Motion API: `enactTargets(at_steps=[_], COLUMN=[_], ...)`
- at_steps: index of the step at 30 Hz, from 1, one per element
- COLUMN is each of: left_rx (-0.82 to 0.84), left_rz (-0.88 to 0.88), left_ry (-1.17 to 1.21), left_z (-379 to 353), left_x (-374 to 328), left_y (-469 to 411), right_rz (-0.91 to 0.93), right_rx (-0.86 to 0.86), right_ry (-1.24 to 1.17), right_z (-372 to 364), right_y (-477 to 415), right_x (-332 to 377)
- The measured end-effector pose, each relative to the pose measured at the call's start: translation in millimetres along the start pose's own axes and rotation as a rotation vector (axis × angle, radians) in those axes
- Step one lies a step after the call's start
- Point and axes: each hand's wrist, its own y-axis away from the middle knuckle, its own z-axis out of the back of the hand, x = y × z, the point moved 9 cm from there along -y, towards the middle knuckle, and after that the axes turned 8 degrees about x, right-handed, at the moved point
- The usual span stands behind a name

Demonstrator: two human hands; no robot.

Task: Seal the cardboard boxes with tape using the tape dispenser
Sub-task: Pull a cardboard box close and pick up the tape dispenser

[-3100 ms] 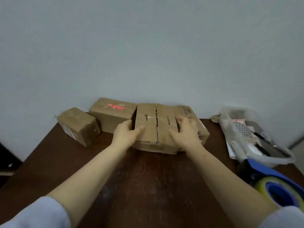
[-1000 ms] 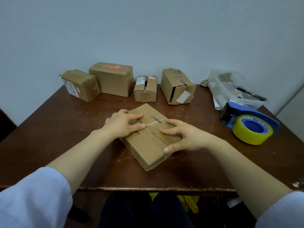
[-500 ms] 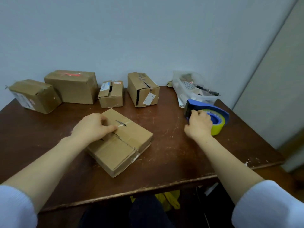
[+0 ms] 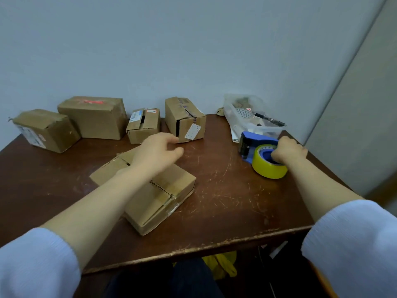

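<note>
A flat cardboard box (image 4: 159, 196) lies at an angle in the middle of the dark wooden table (image 4: 232, 203), its flaps closed along a centre seam. My left hand (image 4: 158, 152) hovers above the box's far end, fingers loosely curled, holding nothing. At the right, my right hand (image 4: 286, 151) grips the blue tape dispenser (image 4: 255, 143) with its yellow tape roll (image 4: 268, 167), which rests on the table.
Several cardboard boxes stand along the wall: one at far left (image 4: 46, 130), a larger one (image 4: 94, 117), a small one (image 4: 142, 124) and one with a white label (image 4: 184, 119). A clear plastic bin (image 4: 249, 117) with odds and ends sits behind the dispenser.
My left hand has lifted off the box and moved to the right. My right hand has closed round the tape dispenser. The view has swung slightly.
</note>
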Motion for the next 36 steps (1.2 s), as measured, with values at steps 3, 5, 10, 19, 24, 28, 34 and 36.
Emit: enactTargets(at_steps=[3, 5, 10, 19, 24, 28, 34, 36], left_rx=[0.079, 0.125, 0.185, 0.053, -0.213, -0.334, -0.436, -0.466], left_rz=[-0.007, -0.016, -0.050, -0.158, -0.457, -0.526, -0.613, -0.701], left_ry=[0.131, 0.188, 0.266, 0.186, -0.382, -0.732, -0.763, -0.712], left_z=[-21.5, -35.3, -59.2, -38.1, -6.0, -15.3, -2.3, 4.3], left_x=[-25.0, -39.1, -59.7, -76.9, -107.5, -100.3, -88.2, -87.2], left_y=[-6.8, -9.7, -13.8, -15.7, 1.7, 8.2, 14.1, 21.8], right_rz=[0.069, 0.106, 0.114, 0.331, 0.493, 0.585, 0.612, 0.661], right_rx=[0.017, 0.046, 0.074, -0.176, -0.140, -0.131, 0.141, 0.448], right_ry=[0.059, 0.109, -0.009, -0.316, -0.290, -0.262, -0.400, -0.670], right_z=[-1.5, -1.0, -7.9, 27.6, 31.1, 19.8, -4.1, -16.5], right_y=[0.2, 4.6, 17.2, 77.6, 112.8, 132.7, 136.9, 142.5], right_x=[3.8, 4.8, -3.4, 45.4, 98.2, 133.5, 160.4, 165.8])
